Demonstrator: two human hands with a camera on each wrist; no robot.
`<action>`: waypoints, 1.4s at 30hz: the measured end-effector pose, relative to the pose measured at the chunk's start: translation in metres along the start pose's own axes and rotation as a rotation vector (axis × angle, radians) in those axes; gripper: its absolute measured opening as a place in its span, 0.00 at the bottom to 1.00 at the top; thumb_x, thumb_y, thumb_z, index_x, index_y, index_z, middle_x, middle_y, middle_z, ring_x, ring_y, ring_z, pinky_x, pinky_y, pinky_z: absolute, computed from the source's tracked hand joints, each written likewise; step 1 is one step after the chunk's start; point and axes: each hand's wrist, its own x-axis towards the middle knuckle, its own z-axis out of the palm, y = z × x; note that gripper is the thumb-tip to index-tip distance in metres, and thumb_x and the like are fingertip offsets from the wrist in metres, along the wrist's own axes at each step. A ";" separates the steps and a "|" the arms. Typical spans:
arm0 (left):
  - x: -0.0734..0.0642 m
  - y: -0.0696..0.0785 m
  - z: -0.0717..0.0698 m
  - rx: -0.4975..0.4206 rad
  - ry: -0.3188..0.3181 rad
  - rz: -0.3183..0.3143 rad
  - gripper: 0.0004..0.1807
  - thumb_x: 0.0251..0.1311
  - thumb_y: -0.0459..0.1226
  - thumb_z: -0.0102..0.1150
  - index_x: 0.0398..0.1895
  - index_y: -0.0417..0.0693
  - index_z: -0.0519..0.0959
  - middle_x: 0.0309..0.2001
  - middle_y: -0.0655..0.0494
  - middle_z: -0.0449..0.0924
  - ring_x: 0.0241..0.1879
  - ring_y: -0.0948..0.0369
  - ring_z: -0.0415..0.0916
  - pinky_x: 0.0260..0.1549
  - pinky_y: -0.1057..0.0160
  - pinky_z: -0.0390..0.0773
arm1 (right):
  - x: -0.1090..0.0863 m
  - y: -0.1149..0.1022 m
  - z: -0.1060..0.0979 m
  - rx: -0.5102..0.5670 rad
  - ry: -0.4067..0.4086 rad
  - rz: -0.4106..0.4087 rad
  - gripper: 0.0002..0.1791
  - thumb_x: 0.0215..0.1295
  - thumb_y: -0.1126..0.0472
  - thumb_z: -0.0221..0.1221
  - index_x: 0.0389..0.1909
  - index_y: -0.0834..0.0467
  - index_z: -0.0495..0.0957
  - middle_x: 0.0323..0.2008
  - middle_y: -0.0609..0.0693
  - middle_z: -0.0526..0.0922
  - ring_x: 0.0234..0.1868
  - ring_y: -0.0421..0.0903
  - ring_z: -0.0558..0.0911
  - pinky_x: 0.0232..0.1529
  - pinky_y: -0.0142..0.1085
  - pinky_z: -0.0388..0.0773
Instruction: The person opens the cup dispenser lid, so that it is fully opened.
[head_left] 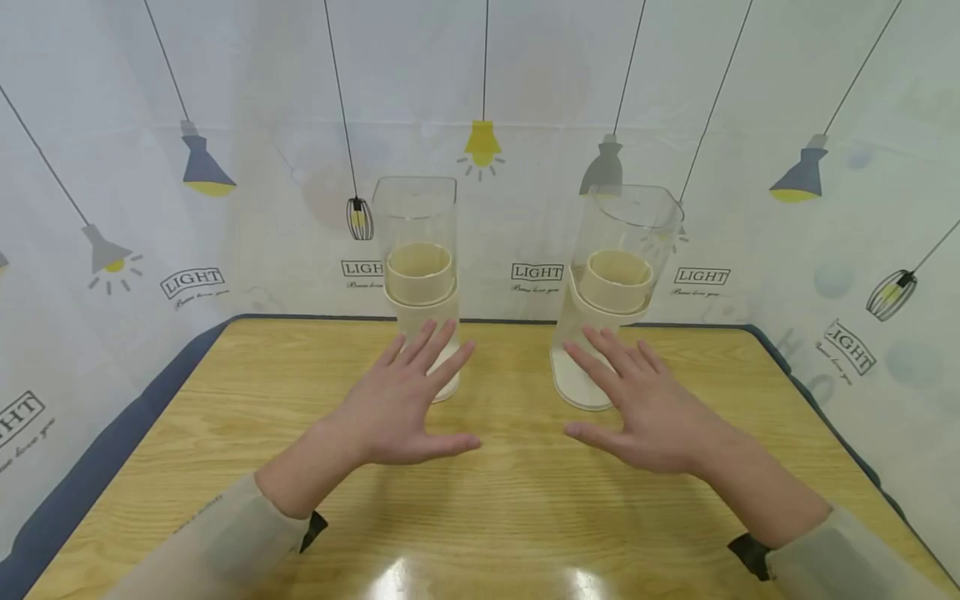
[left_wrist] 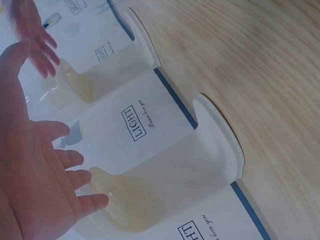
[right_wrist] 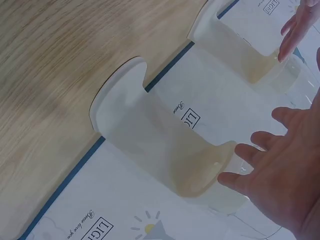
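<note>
Two matching upright containers stand side by side at the back of the table, each with a clear top, a cream ring and body, and a flat white rounded base: a left container [head_left: 422, 290] and a right container [head_left: 613, 293]. My left hand [head_left: 393, 412] is spread, palm facing the table, in front of the left container and hiding part of its lower body. Likewise my right hand [head_left: 656, 412] is stretched out with fingers apart before the right container. Neither hand grips anything. In the left wrist view, the fingertips [left_wrist: 97, 202] overlap the near container's upper end.
The wooden table [head_left: 517, 517] has a dark blue edge [head_left: 315, 317] at the back and sides. Behind it hangs a pale cloth [head_left: 540, 67] printed with lamps and the word LIGHT. Both containers stand close to this cloth, with a gap between them.
</note>
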 end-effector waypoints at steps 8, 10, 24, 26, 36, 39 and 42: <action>0.004 0.000 -0.002 -0.016 0.094 0.043 0.59 0.63 0.75 0.61 0.89 0.54 0.58 0.89 0.42 0.51 0.88 0.42 0.51 0.79 0.32 0.65 | -0.005 0.005 -0.011 0.028 0.131 0.001 0.41 0.78 0.39 0.65 0.85 0.49 0.65 0.82 0.56 0.68 0.75 0.64 0.78 0.67 0.65 0.80; 0.005 0.001 -0.002 -0.038 0.172 0.080 0.57 0.62 0.71 0.66 0.87 0.51 0.64 0.86 0.41 0.60 0.84 0.40 0.62 0.73 0.34 0.74 | -0.006 0.007 -0.014 0.023 0.200 -0.013 0.36 0.77 0.44 0.67 0.80 0.50 0.71 0.77 0.54 0.75 0.68 0.60 0.84 0.58 0.60 0.86; 0.034 0.017 -0.010 -0.269 0.429 0.221 0.41 0.63 0.55 0.73 0.75 0.43 0.78 0.69 0.46 0.83 0.68 0.49 0.82 0.63 0.47 0.86 | -0.014 0.033 -0.049 -0.003 0.593 -0.041 0.27 0.66 0.63 0.71 0.66 0.58 0.82 0.59 0.57 0.87 0.51 0.55 0.90 0.49 0.41 0.82; 0.041 0.020 -0.012 -0.298 0.421 0.225 0.41 0.64 0.54 0.73 0.75 0.43 0.77 0.69 0.46 0.82 0.68 0.50 0.82 0.64 0.48 0.85 | -0.014 0.034 -0.056 0.003 0.616 -0.020 0.27 0.67 0.63 0.71 0.67 0.58 0.82 0.59 0.57 0.87 0.52 0.55 0.90 0.50 0.33 0.78; 0.083 0.029 -0.019 -0.448 0.290 0.127 0.40 0.70 0.54 0.69 0.80 0.47 0.73 0.74 0.49 0.78 0.73 0.51 0.77 0.72 0.49 0.79 | 0.013 0.039 -0.093 0.140 0.666 0.096 0.32 0.73 0.60 0.67 0.76 0.59 0.73 0.71 0.64 0.75 0.65 0.62 0.80 0.60 0.16 0.63; 0.097 0.032 -0.019 -0.487 0.246 0.094 0.40 0.72 0.55 0.68 0.82 0.50 0.71 0.76 0.50 0.76 0.75 0.52 0.75 0.74 0.48 0.77 | 0.024 0.040 -0.102 0.176 0.665 0.126 0.35 0.74 0.57 0.66 0.78 0.59 0.70 0.73 0.64 0.71 0.68 0.63 0.76 0.68 0.34 0.72; 0.110 0.033 -0.019 -0.514 0.201 0.065 0.41 0.73 0.57 0.66 0.84 0.52 0.68 0.77 0.51 0.74 0.75 0.53 0.74 0.73 0.48 0.78 | 0.034 0.042 -0.108 0.195 0.658 0.144 0.36 0.74 0.54 0.65 0.80 0.57 0.68 0.77 0.62 0.68 0.72 0.62 0.71 0.71 0.57 0.72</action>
